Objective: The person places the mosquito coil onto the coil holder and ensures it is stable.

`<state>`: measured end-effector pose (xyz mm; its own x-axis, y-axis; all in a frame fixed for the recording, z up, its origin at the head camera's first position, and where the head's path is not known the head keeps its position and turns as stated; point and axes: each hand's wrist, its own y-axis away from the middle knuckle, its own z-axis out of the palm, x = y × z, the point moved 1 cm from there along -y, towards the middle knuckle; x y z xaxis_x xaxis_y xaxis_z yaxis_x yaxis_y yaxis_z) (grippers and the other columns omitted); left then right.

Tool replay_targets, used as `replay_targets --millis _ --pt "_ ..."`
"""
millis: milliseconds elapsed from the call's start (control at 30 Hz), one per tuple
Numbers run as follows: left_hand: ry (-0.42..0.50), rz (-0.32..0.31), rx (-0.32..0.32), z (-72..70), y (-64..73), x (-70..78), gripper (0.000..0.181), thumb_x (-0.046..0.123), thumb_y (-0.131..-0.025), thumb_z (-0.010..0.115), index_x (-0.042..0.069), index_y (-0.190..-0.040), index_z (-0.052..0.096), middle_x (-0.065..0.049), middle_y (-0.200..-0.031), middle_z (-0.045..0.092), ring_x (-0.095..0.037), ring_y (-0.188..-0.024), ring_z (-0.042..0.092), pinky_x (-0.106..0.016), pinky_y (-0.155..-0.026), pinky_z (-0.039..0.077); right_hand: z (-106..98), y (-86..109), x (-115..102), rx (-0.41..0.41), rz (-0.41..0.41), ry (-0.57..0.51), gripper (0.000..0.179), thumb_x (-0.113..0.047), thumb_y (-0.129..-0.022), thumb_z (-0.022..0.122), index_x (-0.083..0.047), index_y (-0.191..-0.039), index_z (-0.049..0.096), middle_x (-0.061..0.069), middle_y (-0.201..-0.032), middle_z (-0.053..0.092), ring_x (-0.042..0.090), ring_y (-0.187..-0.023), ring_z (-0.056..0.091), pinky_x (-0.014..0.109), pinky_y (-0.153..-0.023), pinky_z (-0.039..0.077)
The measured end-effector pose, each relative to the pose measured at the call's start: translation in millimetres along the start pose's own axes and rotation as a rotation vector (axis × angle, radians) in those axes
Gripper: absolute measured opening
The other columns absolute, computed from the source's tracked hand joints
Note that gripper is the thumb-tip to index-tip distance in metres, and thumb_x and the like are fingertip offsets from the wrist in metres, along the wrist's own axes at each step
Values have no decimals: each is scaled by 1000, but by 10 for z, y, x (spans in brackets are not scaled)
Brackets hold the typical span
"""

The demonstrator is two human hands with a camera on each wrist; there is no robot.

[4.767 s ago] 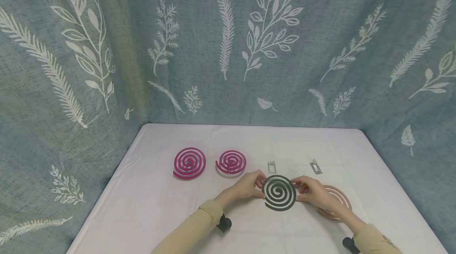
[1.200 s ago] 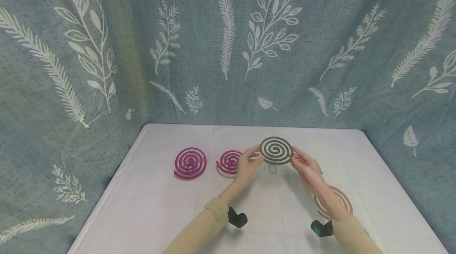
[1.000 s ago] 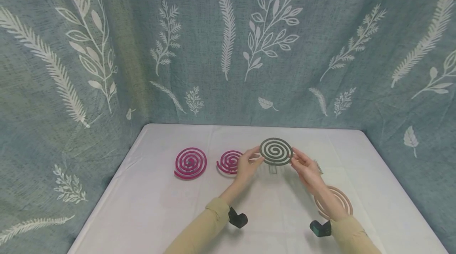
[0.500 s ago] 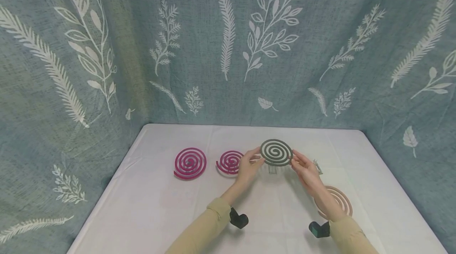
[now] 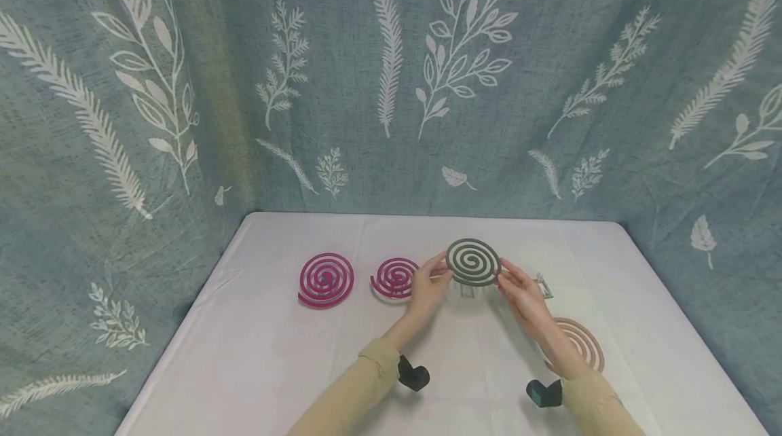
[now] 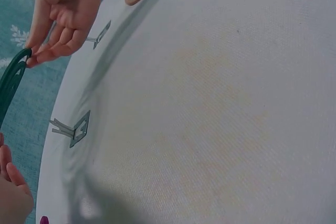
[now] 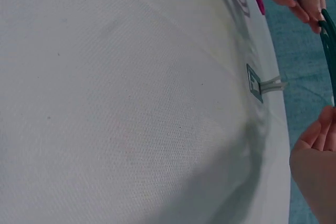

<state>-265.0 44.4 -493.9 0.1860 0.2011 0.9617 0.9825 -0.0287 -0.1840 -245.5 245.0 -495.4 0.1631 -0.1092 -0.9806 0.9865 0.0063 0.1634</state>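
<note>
A dark green mosquito coil (image 5: 473,262) is held up between both hands, well above the table. My left hand (image 5: 427,286) pinches its left edge and my right hand (image 5: 527,293) its right edge, thumbs and fingertips on the rim. Below the coil a small metal coil stand (image 6: 79,129) stands on the cloth, its prongs pointing up; the coil is apart from it in both wrist views. Left of it, a pink mosquito coil (image 5: 391,278) sits raised on a stand, partly behind my left hand. Another pink mosquito coil (image 5: 326,280) lies farther left.
A second metal stand (image 5: 544,286) is just beyond my right hand. A tan mosquito coil (image 5: 589,344) lies on the white table (image 5: 256,354), partly under my right forearm. A blue-green leaf-patterned curtain (image 5: 354,83) hangs behind the table.
Several seconds ago the green coil was nearer me, low over the table; both hands have since lifted it away over the stand. In the last second it has sunk slightly, the grip unchanged.
</note>
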Motion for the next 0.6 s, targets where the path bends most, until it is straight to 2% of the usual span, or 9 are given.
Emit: replay_targets --millis 367,600 --pt "36 -24 -11 18 9 -84 42 -1 -83 65 -2 -125 58 -22 -101 68 -34 -95 65 -37 -87 54 -34 -28 100 8 15 -11 54 -5 -98 45 1 -147 23 -19 -92 58 -7 -88 58 11 -88 47" --pt "11 -47 -18 20 28 -92 42 1 -84 65 2 -125 59 -20 -99 69 -31 -94 66 -36 -87 54 -42 -34 165 10 -1 11 55 -5 -98 46 3 -147 22 -19 -91 58 -7 -86 58 11 -83 47"
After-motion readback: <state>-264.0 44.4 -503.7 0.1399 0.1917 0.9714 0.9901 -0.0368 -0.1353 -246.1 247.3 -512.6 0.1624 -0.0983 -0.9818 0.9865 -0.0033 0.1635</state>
